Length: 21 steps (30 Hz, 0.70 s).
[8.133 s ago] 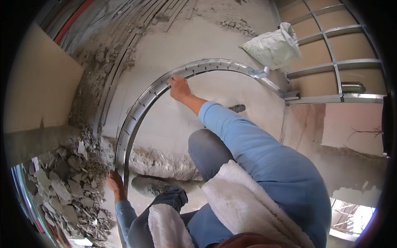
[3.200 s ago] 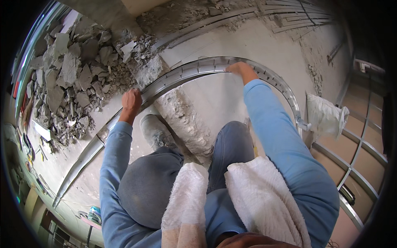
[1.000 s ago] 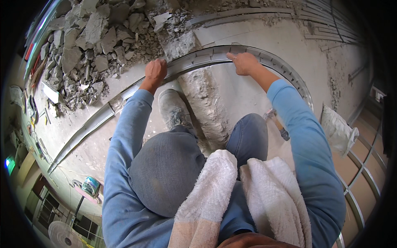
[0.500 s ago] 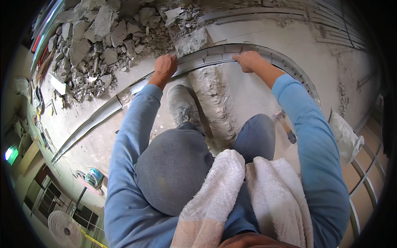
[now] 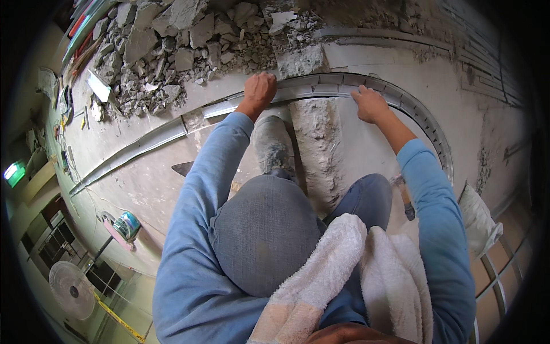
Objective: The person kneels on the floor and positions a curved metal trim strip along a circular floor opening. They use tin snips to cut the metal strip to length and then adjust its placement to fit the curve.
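A curved grey metal track point(image 5: 298, 90), with slits cut along its bent part, lies across the floor and sweeps round to the right. Closed in a fist, my left hand point(image 5: 260, 93) holds its straighter stretch, the fingertips hidden. My right hand point(image 5: 371, 105) is at the inner edge of the bend, thumb and forefinger pinching the rim. Between the hands, a rough broken strip of concrete point(image 5: 318, 140) runs toward me, beside my dusty boot point(image 5: 274, 143).
Broken concrete rubble point(image 5: 189, 40) is heaped at the far left. Another metal strip point(image 5: 134, 152) lies to the left. A dark pointed blade point(image 5: 183, 168) is by my left forearm. A wooden-handled tool point(image 5: 405, 199) and a white sack point(image 5: 478, 221) lie at the right.
The view has swung left, so the scene sits further right. My left hand stays on the track; my right forefinger, stretched out before, is now drawn in at the rim. The dark blade has come into view.
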Motion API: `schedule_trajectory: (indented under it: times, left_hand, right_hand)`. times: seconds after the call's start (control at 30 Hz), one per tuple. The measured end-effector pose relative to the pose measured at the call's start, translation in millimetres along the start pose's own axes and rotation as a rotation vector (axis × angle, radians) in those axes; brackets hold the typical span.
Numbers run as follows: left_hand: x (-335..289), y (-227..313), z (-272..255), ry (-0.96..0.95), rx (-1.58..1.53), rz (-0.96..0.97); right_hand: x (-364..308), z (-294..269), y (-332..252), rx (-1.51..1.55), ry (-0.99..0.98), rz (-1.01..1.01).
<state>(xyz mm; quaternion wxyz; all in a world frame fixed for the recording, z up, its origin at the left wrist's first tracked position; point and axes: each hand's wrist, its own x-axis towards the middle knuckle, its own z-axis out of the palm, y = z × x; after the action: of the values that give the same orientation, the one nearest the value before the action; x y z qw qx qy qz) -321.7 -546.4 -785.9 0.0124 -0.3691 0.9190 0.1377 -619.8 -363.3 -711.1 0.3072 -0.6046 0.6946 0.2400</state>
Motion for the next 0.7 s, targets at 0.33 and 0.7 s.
schedule_trajectory:
  times: [0.33,0.7]
  left_hand:
    - [-1.7,0.7,-0.2,0.061,-0.027,0.022]
    - [-4.5,8.1,-8.4,-0.049,0.013,-0.12]
  right_hand:
    - [22.4,-28.3,-27.0,-0.173,-0.084,-0.182]
    - [39.3,-32.5,-35.9,-0.193,-0.182,-0.239]
